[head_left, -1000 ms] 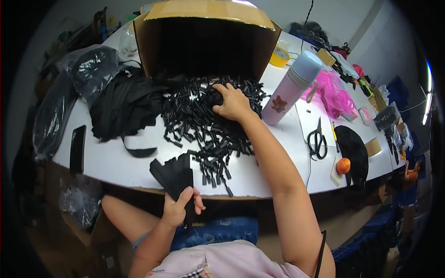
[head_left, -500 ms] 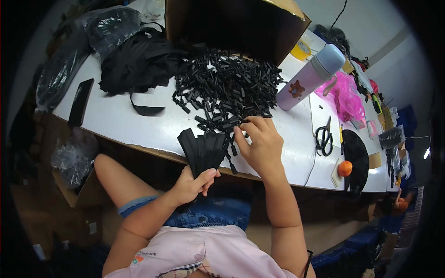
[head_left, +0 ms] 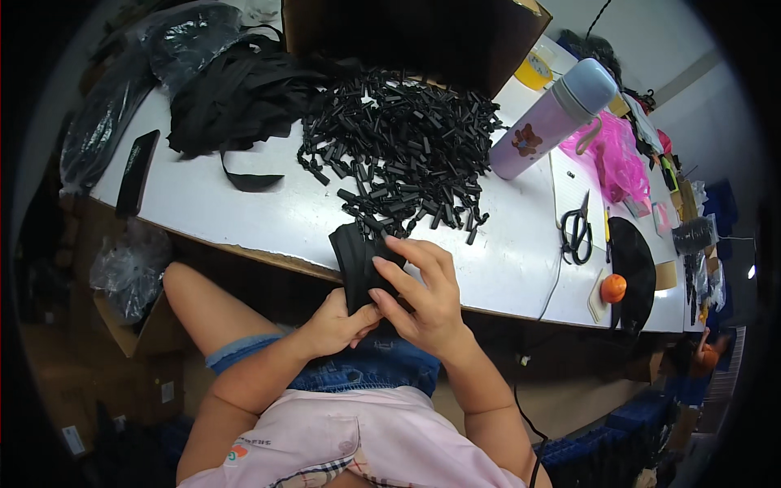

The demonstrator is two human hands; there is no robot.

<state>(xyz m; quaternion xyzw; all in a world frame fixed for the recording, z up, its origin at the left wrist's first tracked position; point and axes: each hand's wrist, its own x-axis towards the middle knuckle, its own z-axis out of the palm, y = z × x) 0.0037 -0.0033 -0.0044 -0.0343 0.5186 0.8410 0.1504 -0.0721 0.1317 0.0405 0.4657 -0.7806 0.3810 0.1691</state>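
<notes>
My left hand is closed around the lower end of a fanned bundle of black fabric straps, at the table's front edge. The fingers of my right hand bend over the right side of the same bundle, its thumb low near my left hand. Whether a small piece is pinched under those fingertips is hidden. Just beyond the bundle spreads a heap of small black plastic buckle-like pieces. A larger pile of black straps lies to its left, with one loop trailing toward me.
A cardboard box stands behind the heap. Rightward are a lilac bottle, scissors, an orange round object, a black curved piece and a pink plastic bag. A flat black object lies at left.
My right hand has come back from the near edge of the heap onto the straps. The bundle is drawn narrower and stands more upright in my left hand.
</notes>
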